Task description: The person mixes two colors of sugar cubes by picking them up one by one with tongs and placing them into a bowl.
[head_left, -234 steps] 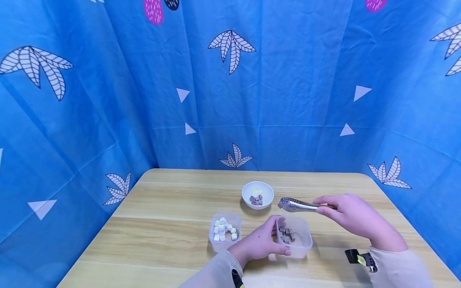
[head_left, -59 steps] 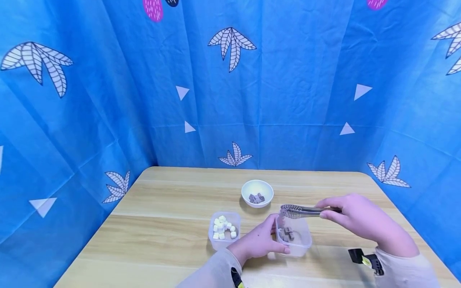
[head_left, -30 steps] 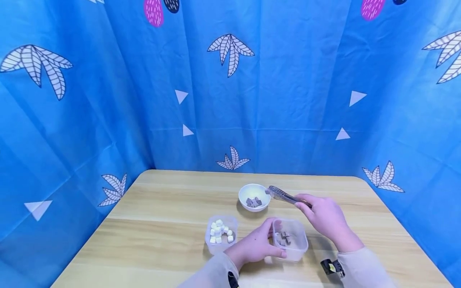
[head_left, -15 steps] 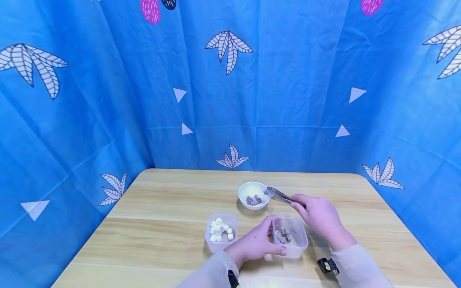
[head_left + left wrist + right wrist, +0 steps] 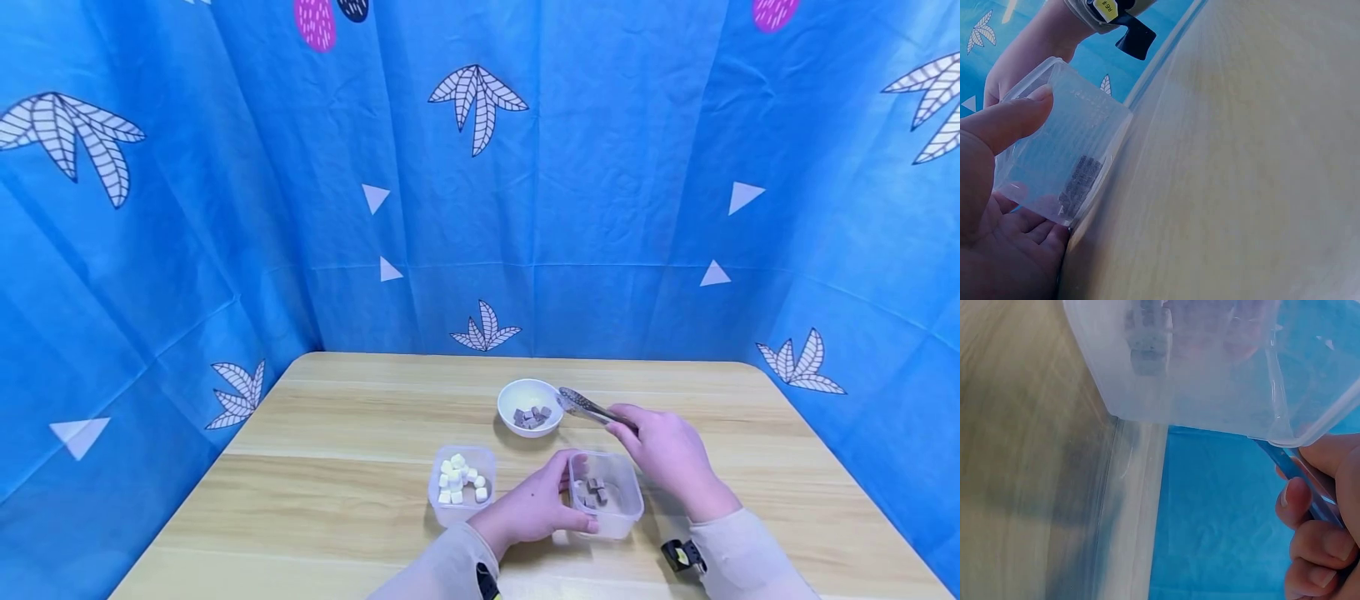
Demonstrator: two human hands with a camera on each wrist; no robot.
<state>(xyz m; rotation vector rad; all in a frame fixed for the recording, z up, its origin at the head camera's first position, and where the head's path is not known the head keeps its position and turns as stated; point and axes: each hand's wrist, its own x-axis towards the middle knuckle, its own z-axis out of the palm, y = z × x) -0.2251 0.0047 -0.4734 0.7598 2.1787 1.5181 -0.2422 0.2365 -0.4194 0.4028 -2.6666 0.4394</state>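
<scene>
My left hand (image 5: 534, 510) grips a clear plastic container (image 5: 621, 523), thumb on the near side and fingers round the far left side. Several brown cubes (image 5: 596, 492) lie inside it; the left wrist view shows some as a dark patch (image 5: 1080, 182) through the wall. My right hand (image 5: 666, 446) holds metal tongs (image 5: 588, 407), their perforated tips at the right rim of a white bowl (image 5: 513, 398). No cube shows at the tips. Several brown cubes (image 5: 531, 417) lie in the bowl. In the right wrist view, fingers (image 5: 1319, 544) curl round the tongs.
A second clear container (image 5: 447, 513) with several white cubes (image 5: 454, 480) stands left of my left hand. The wooden table (image 5: 337, 475) meets a blue patterned curtain (image 5: 615, 217) at its back and sides.
The tongs have moved from over the held container to the bowl's right rim. The brown cube at their tips has been let go and the bowl's pile has grown. My left hand keeps its grip.
</scene>
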